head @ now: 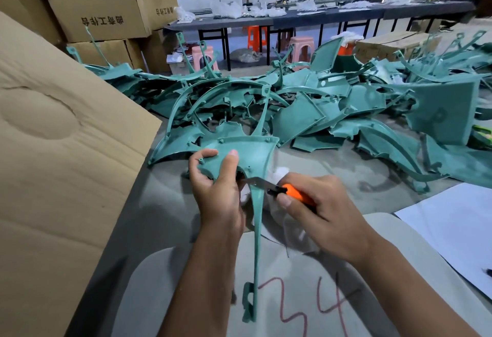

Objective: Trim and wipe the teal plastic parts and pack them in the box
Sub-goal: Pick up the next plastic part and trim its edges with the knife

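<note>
While the left hand (213,190) grips a teal part (250,155) by its broad end, thumb on top, the right hand (314,211) is curled round an orange-handled knife (279,190), its blade touching the part's narrow stem. Beyond lies a heap of teal parts (306,107) on the grey table (159,217). A cardboard box (53,150) stands at the left.

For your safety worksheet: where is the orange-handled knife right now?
In the head view, right of centre: the right hand grips the orange-handled knife, its blade reaching left to the teal part held by the left hand.
</note>
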Demonstrator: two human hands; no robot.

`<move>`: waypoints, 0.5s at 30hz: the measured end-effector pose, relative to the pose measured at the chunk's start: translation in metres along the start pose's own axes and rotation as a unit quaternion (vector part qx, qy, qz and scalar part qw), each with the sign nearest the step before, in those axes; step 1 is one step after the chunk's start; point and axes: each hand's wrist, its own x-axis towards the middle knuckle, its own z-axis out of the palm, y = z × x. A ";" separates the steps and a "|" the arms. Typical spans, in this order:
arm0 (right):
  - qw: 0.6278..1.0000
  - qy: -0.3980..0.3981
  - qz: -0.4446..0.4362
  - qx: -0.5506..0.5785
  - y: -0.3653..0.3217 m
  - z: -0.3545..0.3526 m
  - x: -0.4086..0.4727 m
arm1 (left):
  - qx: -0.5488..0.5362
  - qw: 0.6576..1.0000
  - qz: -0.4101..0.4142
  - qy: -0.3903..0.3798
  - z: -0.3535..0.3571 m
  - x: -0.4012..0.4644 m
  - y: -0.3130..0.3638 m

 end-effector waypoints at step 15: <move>0.964 0.148 0.161 -0.151 0.005 0.003 0.002 | -0.066 0.994 -0.079 -0.044 0.013 -0.010 0.002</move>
